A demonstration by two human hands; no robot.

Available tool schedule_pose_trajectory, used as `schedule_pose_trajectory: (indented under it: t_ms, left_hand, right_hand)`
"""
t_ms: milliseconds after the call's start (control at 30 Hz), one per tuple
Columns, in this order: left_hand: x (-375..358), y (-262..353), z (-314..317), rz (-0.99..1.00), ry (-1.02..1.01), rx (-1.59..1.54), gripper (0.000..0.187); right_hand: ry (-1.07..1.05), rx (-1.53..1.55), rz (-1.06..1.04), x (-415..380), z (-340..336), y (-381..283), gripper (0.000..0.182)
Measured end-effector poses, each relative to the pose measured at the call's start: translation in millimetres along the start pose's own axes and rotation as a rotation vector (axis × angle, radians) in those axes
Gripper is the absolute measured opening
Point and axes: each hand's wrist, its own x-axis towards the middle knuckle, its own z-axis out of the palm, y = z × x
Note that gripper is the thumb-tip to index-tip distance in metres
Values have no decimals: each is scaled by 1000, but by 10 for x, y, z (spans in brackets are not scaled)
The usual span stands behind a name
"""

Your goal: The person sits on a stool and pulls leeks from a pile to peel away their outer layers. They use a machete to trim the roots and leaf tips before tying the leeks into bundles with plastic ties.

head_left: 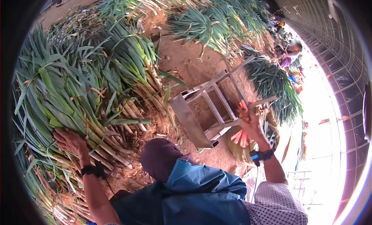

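My left hand [70, 144] lies with its fingers stretched out on the lower leaves of a big heap of leeks [58, 97] at the left. The white stalks of these leeks point down and to the right. My right hand [252, 127] is closed around a bunch of red strips [241, 138], whose ends stick out above and below the fingers. It is at the right side of a metal frame [190, 122] with crossbars and long legs, which lies tilted on the soil. Whether the hand also grips the frame cannot be made out.
More leeks [201, 25] lie in rows at the back, and another pile [271, 79] is to the right. A person [290, 54] is among the piles at the far right. Brown soil [180, 56] runs between them, under a curved ribbed roof [329, 35].
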Motion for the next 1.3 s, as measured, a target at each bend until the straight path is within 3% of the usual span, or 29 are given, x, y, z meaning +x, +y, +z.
schedule_pose_trajectory:
  t_ms: [100,133,200,233,267,300,333,367,400,467,500,533,567,600,667,767,800,867,933,1000,1033,1067,1133,1233,1300]
  left_hand:
    - [3,54,-68,-12,-47,30,52]
    - [2,72,-110,-27,-70,58,53]
    - [-12,-18,-123,97,-35,-36,53]
    - [-7,-35,-137,93,-49,25,54]
    - [20,14,-146,81,-55,83,54]
    - [54,49,-163,49,-66,62,55]
    - [38,74,-187,24,-94,31,56]
    - [17,58,-165,28,-80,-3,55]
    - [9,45,-157,29,-68,-44,55]
    - [14,71,-233,4,-113,-38,58]
    - [28,102,-249,-2,-137,-43,59]
    - [32,115,-246,-9,-153,-47,59]
    - [50,148,-266,-11,-168,-59,59]
    - [63,168,-308,-18,-185,-68,59]
    - [54,135,-275,-27,-192,-83,59]
    - [78,133,-266,-59,-222,-58,57]
    - [69,131,-249,-40,-186,-67,57]
    - [70,142,-206,-59,-189,-68,58]
    - [40,121,-165,-60,-193,-62,57]
    - [40,114,-158,-63,-202,-69,58]
    - [26,118,-149,-65,-207,-71,58]
    - [9,101,-123,-71,-212,-79,58]
    - [13,92,-111,-69,-212,-72,58]
    - [27,110,-90,-92,-233,-39,59]
    - [15,94,-61,-102,-234,-17,59]
  right_hand:
    - [-17,-64,96,-182,202,951,18]
    - [39,112,149,-225,341,997,21]
    - [52,97,270,-213,658,1132,28]
    - [16,-95,322,-199,680,1404,32]
    - [-12,52,87,-181,782,2339,35]
    - [36,-3,-120,-185,882,2351,35]
    - [-42,-386,290,-208,818,2283,39]
    - [-122,-333,224,-189,765,2345,47]
    - [-122,-252,382,-177,722,1367,38]
    - [-31,-332,-33,112,551,994,26]
    - [181,-226,-366,437,577,1083,14]
    - [-34,-312,-287,737,361,207,10]
    - [123,-230,-294,1020,397,-294,11]
    - [-11,-399,-208,1353,229,-996,13]
    - [33,-279,-385,1954,301,-1945,19]
    - [-152,-363,-475,2911,722,-2895,23]
    - [-259,-399,-497,3281,931,-3051,24]
    - [-219,-522,-662,3992,1648,-3191,27]
    - [-138,-401,-803,4562,2663,-3096,27]
    - [-254,-178,-868,4596,3732,-3040,22]
    - [-212,-145,-920,4747,4426,-2776,21]
    - [-324,-98,-788,4516,4872,-2773,22]
    - [-360,-182,-841,4444,5751,-2603,22]
    - [-328,-65,-787,4348,6682,-2379,21]
    - [-302,-379,-863,4395,7135,-2289,12]
